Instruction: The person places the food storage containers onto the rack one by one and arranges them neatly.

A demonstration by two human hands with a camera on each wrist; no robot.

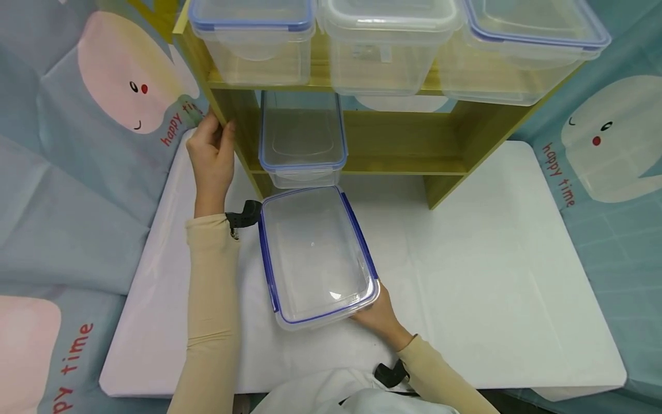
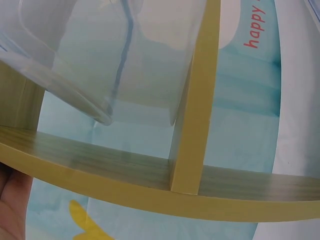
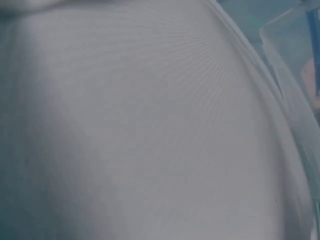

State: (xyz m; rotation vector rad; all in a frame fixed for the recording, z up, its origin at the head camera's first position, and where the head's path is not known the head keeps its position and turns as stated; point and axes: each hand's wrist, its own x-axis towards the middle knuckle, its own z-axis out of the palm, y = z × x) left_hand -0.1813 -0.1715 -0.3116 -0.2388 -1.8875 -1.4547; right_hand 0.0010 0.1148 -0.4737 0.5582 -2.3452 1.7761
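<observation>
A clear lidded storage box [image 1: 312, 259] with blue clip edges is held in front of the shelf by my right hand [image 1: 384, 316], which grips its near right corner; the fingers under the box are hidden. My left hand [image 1: 213, 152] pinches the front edge of the left side panel of the yellow-green wooden shelf [image 1: 403, 135]. In the left wrist view, part of that hand [image 2: 15, 205] shows beside the shelf board [image 2: 115, 192]. Another clear box with a blue-rimmed lid [image 1: 302, 132] stands in the shelf's lower level, just beyond the held one.
Along the top level stand a left box [image 1: 253, 57], a middle box [image 1: 385, 63] with a clear lid and a right box [image 1: 522, 57]. A white table [image 1: 491, 276] lies below, with patterned blue cloth [image 1: 62, 190] around it. The right wrist view is mostly blurred white.
</observation>
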